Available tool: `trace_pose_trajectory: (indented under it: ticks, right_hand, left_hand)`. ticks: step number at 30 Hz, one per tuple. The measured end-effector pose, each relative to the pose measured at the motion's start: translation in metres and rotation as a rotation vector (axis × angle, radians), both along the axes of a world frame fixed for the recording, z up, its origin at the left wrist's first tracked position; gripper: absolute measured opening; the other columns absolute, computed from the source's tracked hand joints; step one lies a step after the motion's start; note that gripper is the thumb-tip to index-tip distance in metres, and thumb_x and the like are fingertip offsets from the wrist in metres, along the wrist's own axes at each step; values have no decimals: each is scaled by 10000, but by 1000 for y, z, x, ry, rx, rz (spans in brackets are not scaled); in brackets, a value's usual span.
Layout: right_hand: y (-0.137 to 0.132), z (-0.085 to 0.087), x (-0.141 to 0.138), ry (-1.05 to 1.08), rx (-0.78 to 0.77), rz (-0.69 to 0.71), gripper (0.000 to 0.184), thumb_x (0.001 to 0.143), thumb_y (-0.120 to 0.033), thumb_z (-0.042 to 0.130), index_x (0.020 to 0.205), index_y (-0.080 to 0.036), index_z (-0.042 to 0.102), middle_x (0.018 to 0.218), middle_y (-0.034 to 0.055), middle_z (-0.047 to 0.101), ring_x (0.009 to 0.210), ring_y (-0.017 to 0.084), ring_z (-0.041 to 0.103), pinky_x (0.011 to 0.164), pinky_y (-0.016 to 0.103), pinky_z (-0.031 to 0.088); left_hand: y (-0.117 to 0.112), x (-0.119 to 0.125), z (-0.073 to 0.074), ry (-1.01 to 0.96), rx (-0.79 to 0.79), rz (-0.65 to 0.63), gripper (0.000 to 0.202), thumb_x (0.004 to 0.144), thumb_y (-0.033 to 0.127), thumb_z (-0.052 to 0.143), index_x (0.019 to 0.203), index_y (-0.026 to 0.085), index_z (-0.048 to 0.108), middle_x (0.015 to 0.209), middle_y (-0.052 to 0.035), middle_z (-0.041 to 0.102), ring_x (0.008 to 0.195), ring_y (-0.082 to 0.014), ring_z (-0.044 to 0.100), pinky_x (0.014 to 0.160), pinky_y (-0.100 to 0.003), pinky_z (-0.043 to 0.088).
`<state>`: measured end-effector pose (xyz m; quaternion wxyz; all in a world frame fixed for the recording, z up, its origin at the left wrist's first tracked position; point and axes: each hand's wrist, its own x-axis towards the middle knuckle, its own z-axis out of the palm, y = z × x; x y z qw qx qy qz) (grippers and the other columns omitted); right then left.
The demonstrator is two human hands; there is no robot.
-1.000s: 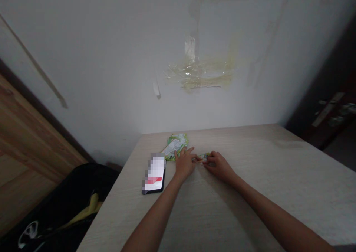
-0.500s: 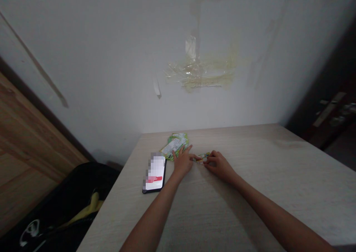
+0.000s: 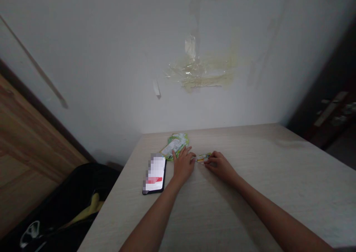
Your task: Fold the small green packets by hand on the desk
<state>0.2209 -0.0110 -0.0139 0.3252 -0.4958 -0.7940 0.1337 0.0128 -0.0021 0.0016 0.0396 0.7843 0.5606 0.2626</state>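
Observation:
My left hand point(image 3: 184, 165) rests palm down with its thumb out to the side and its fingers apart. Its fingertips lie at the lower right edge of a loose pile of green-and-white printed packets point(image 3: 172, 147). A small, flat printed piece in green, yellow and white point(image 3: 201, 158), perhaps a folded packet, lies between the two hands. The thumb and fingers of my right hand point(image 3: 219, 165) pinch its right end. Its left end comes close to my left fingers; contact there cannot be made out.
A phone point(image 3: 155, 176) with a lit screen lies left of my left forearm on the pale wooden table point(image 3: 264, 177). Behind the table rises a wall point(image 3: 111, 59) with peeling tape point(image 3: 194, 72). A black bag point(image 3: 63, 192) stands beyond the left edge.
The fingers of my left hand have drawn back and curled, leaving more of the small printed piece in sight. My right hand keeps its pinch in nearly the same place.

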Motion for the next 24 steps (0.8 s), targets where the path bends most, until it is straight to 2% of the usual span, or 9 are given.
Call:
trace_pose_trajectory:
  ticks: [11,15,21,24]
  right_hand:
    - [-1,2,1,-6,7,-13,135,820,-323,657,879,-251,754,919,61,578,919,212,544,846,340,441]
    - [0,1,1,-5,-7,-20,143,817,-333,658,877,-249,757,918,62,578,922,214,544,849,347,444]
    - [2,1,1,-12,-24,-23,146,813,-345,660,862,-254,762,910,66,576,920,218,544,859,361,450]
    - [3,0,2,0,-27,-16,143,810,-301,654,894,-255,761,922,66,581,927,214,545,862,354,454]
  left_hand:
    - [3,4,6,-34,-50,4,83,859,281,588,875,288,669,1369,37,550,1358,-242,365,1094,-663,-130]
    - [3,6,8,-9,-81,18,66,839,284,604,859,275,666,1381,30,539,1385,-253,324,1106,-657,-113]
    - [-2,10,11,66,-69,17,127,811,314,631,925,257,640,1424,-2,492,1413,-267,269,1121,-651,-92]
    - [-4,12,13,95,-60,26,136,817,313,619,937,252,633,1425,-14,491,1414,-270,269,1124,-651,-83]
